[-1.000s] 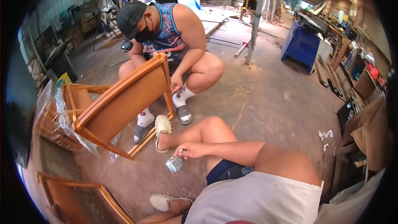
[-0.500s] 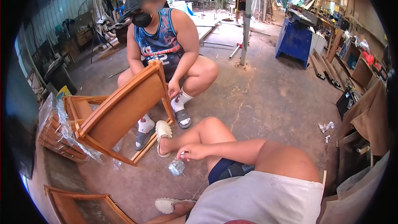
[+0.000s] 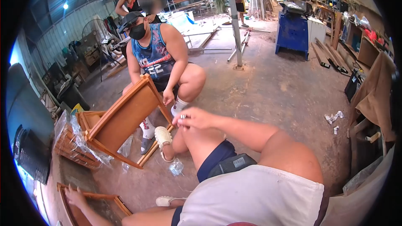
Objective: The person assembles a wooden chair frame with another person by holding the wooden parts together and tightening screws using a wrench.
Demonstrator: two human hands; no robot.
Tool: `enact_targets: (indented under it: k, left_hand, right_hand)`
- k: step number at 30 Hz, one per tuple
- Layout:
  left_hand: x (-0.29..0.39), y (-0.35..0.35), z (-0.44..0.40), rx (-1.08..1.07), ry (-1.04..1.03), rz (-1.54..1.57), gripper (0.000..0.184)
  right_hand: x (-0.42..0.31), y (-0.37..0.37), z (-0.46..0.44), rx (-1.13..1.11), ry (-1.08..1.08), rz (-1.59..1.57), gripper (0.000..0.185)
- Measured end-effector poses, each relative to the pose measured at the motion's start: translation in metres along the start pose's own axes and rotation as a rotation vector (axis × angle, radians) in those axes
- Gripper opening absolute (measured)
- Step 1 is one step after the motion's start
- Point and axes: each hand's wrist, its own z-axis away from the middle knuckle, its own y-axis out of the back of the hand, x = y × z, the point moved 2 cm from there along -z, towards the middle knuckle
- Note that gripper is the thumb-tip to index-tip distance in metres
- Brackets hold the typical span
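Note:
My right hand (image 3: pixel 193 119) is raised over my bent knee, its fingers closed around a small silvery metal piece (image 3: pixel 182 116). Below it on the floor lies a small clear plastic bag (image 3: pixel 176 167). At the lower left, my left hand (image 3: pixel 76 196) rests with spread fingers at the edge of a wooden frame with a brown panel (image 3: pixel 93 194). A larger wooden piece with a brown panel (image 3: pixel 125 111) stands tilted between me and a squatting co-worker (image 3: pixel 157 54), whose hand is near its right end.
A plastic-wrapped wooden stack (image 3: pixel 75 146) is at the left. A metal post (image 3: pixel 234 21) and a blue machine cabinet (image 3: pixel 292 35) stand farther back. Two more people stand behind. Crumpled scraps (image 3: pixel 333 118) lie on the right floor.
My right hand has risen from beside the plastic bag, which now lies on the floor. My left hand has come into view at the lower wooden frame. The co-worker's head has lifted.

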Motion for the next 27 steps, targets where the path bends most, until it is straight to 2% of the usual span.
enact_targets:
  k: [4,5,6,8,11,12,14,16,17,18,19,20,21,22,23,25,27]
  left_hand:
    - [0.047,0.003,0.026,0.037,-0.136,0.159,0.056]
    - [0.053,0.002,0.029,0.069,-0.243,0.236,0.054]
    - [0.065,0.008,0.036,0.026,-0.255,0.268,0.053]
    - [0.082,0.002,0.045,0.084,-0.391,0.421,0.051]
    - [0.143,0.033,0.078,0.021,-0.620,0.763,0.039]
    - [0.165,0.040,0.089,-0.059,-0.703,0.865,0.037]
    - [0.208,0.065,0.127,-0.203,-0.728,0.945,0.036]
    - [0.251,0.065,0.151,-0.524,-0.759,1.081,0.036]
    - [0.263,0.063,0.163,-0.533,-0.765,1.074,0.036]
    - [0.281,0.065,0.177,-0.633,-0.808,1.136,0.037]
    - [0.306,0.067,0.185,-0.726,-0.875,1.212,0.038]
    - [0.325,0.058,0.191,-0.941,-0.715,1.249,0.040]
    - [0.340,0.046,0.198,-1.159,-0.561,1.266,0.041]
    - [0.356,0.045,0.202,-1.148,-0.578,1.370,0.041]
    - [0.370,0.044,0.203,-1.145,-0.578,1.468,0.040]
    - [0.394,0.040,0.188,-1.377,-0.682,1.391,0.032]
    - [0.421,0.042,0.170,-1.418,-0.794,1.358,0.026]
  right_hand:
    - [-0.027,0.016,-0.001,0.012,0.086,-0.121,0.021]
    - [-0.033,0.016,-0.001,0.009,0.060,-0.108,0.022]
    - [-0.031,0.010,-0.002,-0.006,0.026,-0.112,0.022]
    - [-0.009,-0.001,-0.011,-0.039,-0.027,-0.161,0.023]
    - [0.021,-0.029,-0.025,-0.085,-0.037,-0.112,0.021]
    - [0.034,-0.038,-0.030,-0.099,-0.058,-0.111,0.021]
    - [0.068,-0.060,-0.040,-0.117,-0.109,-0.127,0.020]
    - [0.097,-0.082,-0.049,-0.121,-0.163,-0.132,0.020]
    - [0.108,-0.093,-0.054,-0.128,-0.203,-0.080,0.022]
    - [0.116,-0.101,-0.060,-0.118,-0.241,-0.016,0.023]
    - [0.124,-0.115,-0.062,-0.065,-0.080,-0.193,0.023]
    - [0.129,-0.122,-0.064,-0.034,0.125,-0.151,0.019]
    - [0.133,-0.121,-0.069,-0.018,0.257,0.033,0.015]
    - [0.124,-0.122,-0.068,-0.010,0.290,-0.018,0.011]
    - [0.119,-0.115,-0.067,-0.043,0.214,-0.098,0.010]
    - [0.123,-0.095,-0.068,-0.058,0.132,-0.158,0.011]
    - [0.138,-0.078,-0.070,0.006,0.051,-0.476,0.020]
